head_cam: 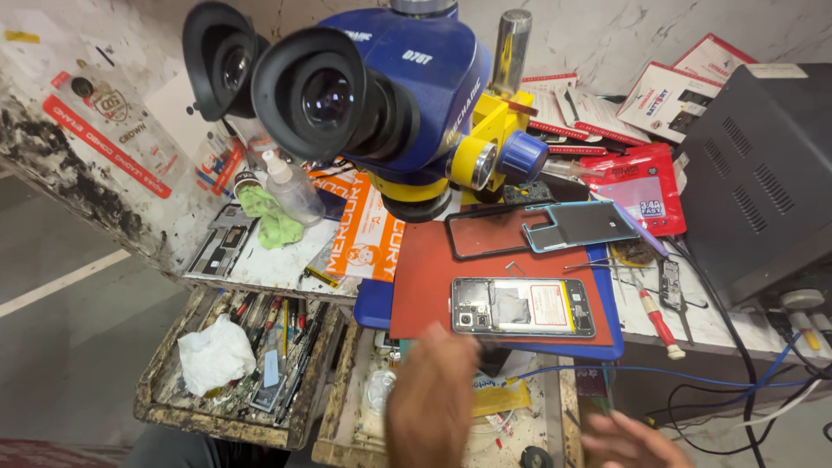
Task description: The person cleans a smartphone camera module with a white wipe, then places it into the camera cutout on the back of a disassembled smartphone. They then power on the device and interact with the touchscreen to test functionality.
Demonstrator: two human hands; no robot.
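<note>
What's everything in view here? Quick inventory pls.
microscope: 1, blue and yellow, above bench
opened phone: 1, silver, on red mat
red mat: 1, bench centre
back cover: 1, blue-grey, behind phone
screwdriver: 1, red-white, right of mat
squeeze bottle: 1, clear, left of microscope
green cloth: 1, by bottle
tool drawers: 2, open, below bench
black box: 1, far right
left hand: blurred, over drawer
right hand: bottom edge, empty
</note>
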